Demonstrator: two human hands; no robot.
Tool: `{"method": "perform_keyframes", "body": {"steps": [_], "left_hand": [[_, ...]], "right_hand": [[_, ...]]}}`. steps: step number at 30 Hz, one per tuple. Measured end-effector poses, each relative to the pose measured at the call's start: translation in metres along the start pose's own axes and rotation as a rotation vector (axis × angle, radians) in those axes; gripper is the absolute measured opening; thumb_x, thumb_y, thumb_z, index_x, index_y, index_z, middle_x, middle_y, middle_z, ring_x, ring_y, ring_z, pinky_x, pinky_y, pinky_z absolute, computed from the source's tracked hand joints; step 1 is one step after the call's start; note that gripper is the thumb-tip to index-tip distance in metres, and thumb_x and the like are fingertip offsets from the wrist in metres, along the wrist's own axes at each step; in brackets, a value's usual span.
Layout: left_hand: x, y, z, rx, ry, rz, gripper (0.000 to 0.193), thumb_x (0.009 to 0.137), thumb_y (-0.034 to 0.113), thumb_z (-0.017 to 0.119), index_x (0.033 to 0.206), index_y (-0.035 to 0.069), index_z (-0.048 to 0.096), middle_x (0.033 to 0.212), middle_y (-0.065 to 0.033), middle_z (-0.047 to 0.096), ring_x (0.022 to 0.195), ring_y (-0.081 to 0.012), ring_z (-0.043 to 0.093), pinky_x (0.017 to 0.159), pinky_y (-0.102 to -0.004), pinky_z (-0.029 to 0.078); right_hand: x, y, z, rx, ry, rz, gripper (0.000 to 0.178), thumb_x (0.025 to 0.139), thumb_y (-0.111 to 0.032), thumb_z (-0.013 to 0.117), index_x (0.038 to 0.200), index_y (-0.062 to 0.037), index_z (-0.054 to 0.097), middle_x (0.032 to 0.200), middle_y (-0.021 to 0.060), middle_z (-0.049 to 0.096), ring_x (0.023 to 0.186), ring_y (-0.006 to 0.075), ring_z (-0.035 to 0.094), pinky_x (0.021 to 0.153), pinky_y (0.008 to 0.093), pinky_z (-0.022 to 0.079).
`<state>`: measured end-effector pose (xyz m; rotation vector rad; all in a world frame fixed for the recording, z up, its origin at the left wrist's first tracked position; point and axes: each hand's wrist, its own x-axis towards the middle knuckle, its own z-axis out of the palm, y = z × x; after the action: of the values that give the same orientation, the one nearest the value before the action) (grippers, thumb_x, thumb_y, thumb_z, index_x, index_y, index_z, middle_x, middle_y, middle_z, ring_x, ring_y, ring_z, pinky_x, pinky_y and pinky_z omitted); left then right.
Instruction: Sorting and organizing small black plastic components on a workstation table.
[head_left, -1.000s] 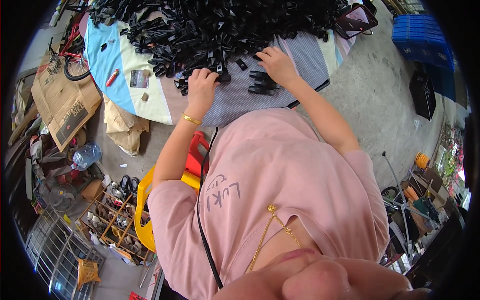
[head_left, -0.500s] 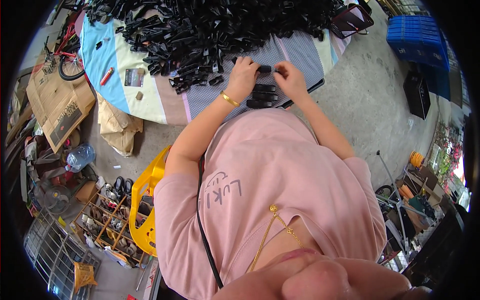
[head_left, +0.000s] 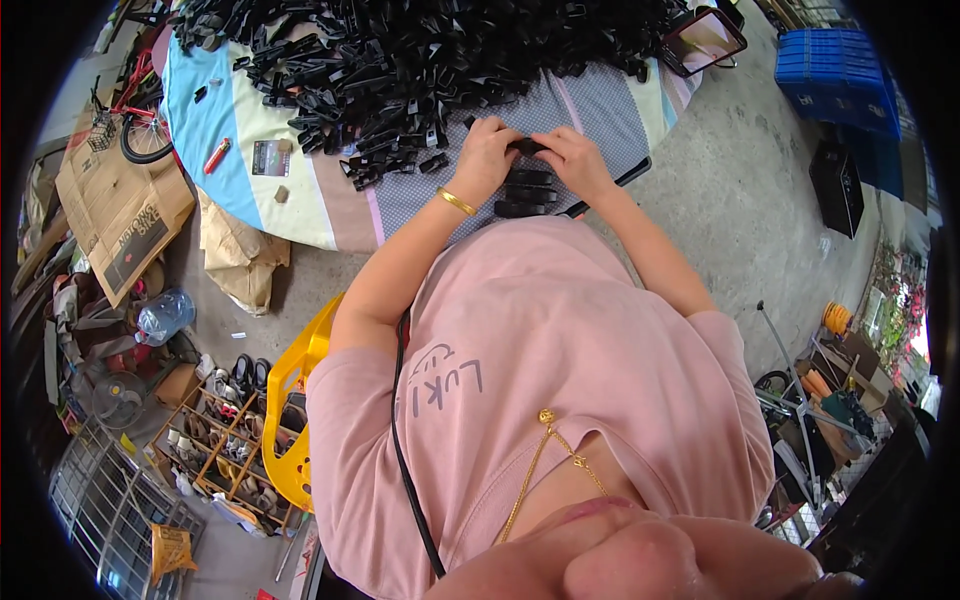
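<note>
Close together over the near edge of the cloth-covered table, my left hand (head_left: 488, 157) and my right hand (head_left: 574, 161) pinch a small black plastic piece (head_left: 527, 146) between them. Fingers cover most of it, so its exact kind is hard to tell. Just below, several similar black pieces (head_left: 527, 192) lie in a neat stack of rows near my body. Beyond my hands spreads a large loose heap of black clip-like plastic pieces (head_left: 370, 75). A gold bangle circles my left wrist.
On the striped tablecloth (head_left: 330, 205) lie a red lighter (head_left: 217, 155) and a small dark card (head_left: 271, 158). A phone (head_left: 704, 42) stands at the far right edge. Blue crates (head_left: 835, 80) are on the floor to the right, a yellow plastic chair (head_left: 285, 440) at the left.
My right hand has moved left and slightly closer to my left hand, its fingers now on the black piece. The phone's screen has brightened.
</note>
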<state>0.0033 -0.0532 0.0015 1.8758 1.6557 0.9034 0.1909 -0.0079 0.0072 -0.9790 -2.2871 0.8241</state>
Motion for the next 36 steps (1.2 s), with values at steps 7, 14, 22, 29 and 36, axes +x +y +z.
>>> {"method": "perform_keyframes", "body": {"steps": [7,14,22,29,36], "left_hand": [[0.0,-0.003,-0.002,0.001,0.002,0.004,0.019,0.068,0.003,0.071,0.088,0.003,0.069,0.088,-0.0109,0.059,0.088,-0.0309,0.055,0.079,-0.0392,0.047],[0.002,-0.004,-0.002,-0.008,-0.026,-0.002,0.019,0.068,0.004,0.072,0.086,0.002,0.069,0.087,-0.0111,0.06,0.088,-0.0308,0.055,0.079,-0.0394,0.047],[0.004,-0.007,0.002,0.032,-0.017,0.077,0.016,0.066,0.003,0.071,0.082,0.001,0.068,0.085,-0.0111,0.059,0.087,-0.0306,0.054,0.077,-0.0391,0.048],[-0.009,0.004,-0.027,0.053,-0.135,0.198,0.028,0.066,0.005,0.071,0.094,0.004,0.064,0.092,-0.0105,0.058,0.092,-0.0308,0.052,0.082,-0.039,0.046],[-0.033,-0.037,-0.11,0.494,0.246,-0.22,0.034,0.07,0.006,0.071,0.102,0.008,0.064,0.101,-0.0125,0.058,0.097,-0.0331,0.051,0.084,-0.0407,0.045]], "right_hand": [[0.005,0.005,-0.021,-0.201,0.006,-0.156,0.024,0.074,-0.012,0.072,0.096,-0.0039,0.066,0.087,0.0076,0.061,0.08,0.0266,0.061,0.067,0.035,0.05],[0.004,0.014,-0.029,-0.264,-0.091,-0.193,0.022,0.073,-0.015,0.071,0.091,-0.0042,0.064,0.085,0.006,0.059,0.082,0.0252,0.059,0.071,0.0358,0.048],[0.017,0.006,-0.007,-0.181,-0.057,-0.263,0.018,0.073,-0.012,0.069,0.088,-0.0023,0.065,0.082,0.0056,0.057,0.078,0.0257,0.057,0.07,0.0363,0.048],[0.025,-0.003,-0.02,-0.173,-0.41,-0.114,0.021,0.074,-0.021,0.071,0.09,-0.008,0.068,0.084,0.0067,0.059,0.083,0.0253,0.059,0.069,0.0367,0.049],[0.052,-0.014,0.008,-0.238,0.083,-0.122,0.028,0.078,-0.024,0.07,0.103,-0.0118,0.067,0.092,0.0035,0.061,0.083,0.0251,0.061,0.068,0.0363,0.051]]}}
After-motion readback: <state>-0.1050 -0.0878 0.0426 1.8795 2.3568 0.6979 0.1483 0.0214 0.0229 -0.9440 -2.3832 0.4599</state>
